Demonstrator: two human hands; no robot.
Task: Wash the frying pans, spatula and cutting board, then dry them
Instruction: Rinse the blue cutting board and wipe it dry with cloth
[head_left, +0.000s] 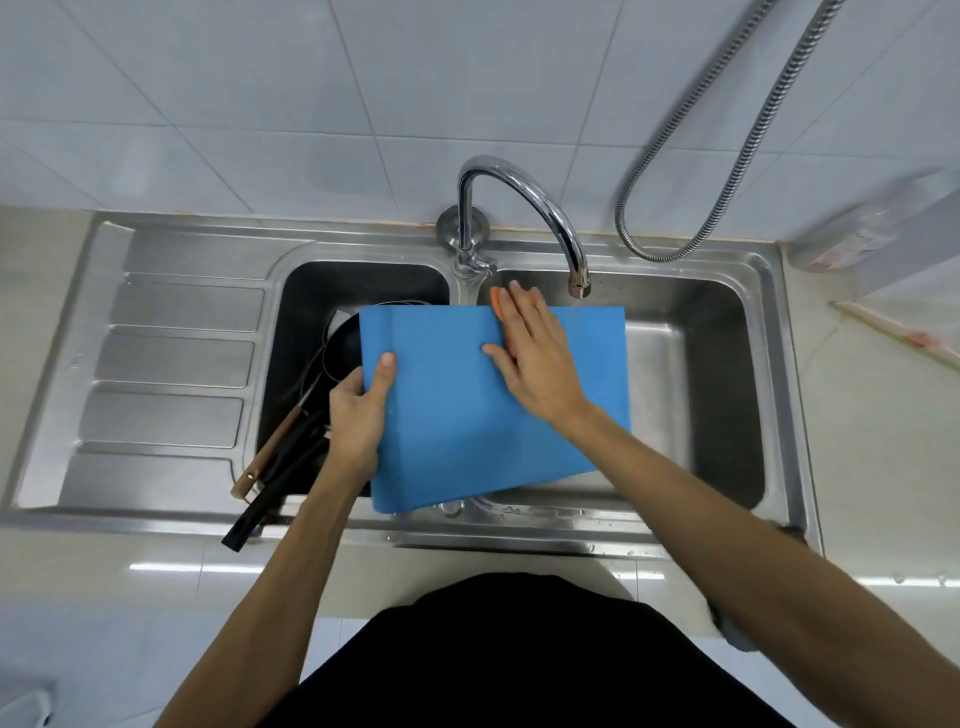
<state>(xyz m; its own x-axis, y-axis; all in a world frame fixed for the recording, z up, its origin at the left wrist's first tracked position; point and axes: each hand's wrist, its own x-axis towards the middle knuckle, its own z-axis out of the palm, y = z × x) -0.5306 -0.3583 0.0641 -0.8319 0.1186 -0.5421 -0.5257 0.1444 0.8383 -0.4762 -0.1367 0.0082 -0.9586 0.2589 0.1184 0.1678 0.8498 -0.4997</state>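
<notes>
Left hand (358, 421): I grip the left edge of the blue cutting board (457, 431), thumb lying on its upper face, the other fingers curled under the edge and out of sight. Right hand (535, 358): laid flat on the board's upper face, fingers straight and slightly spread, pressing an orange cleaning piece (496, 302) against the board; only a strip of it shows beyond my index finger and beside my thumb, so I cannot tell whether it is a sponge or a cloth. The board is held tilted between my two hands, above the divider of the steel sink (727, 322), its near corner at the sink's front rim. The faucet (524, 197) curves over just beyond my right fingertips, its spout ending to the right of them; I can make out no water running. To the left of my left hand, in the left basin, lies a dark frying pan (344, 345), partly hidden by the board. Several long handles (280, 467) lean out from that basin, past my left wrist and over the front rim; one is brown, the rest black. Which of them belongs to the spatula I cannot tell.
</notes>
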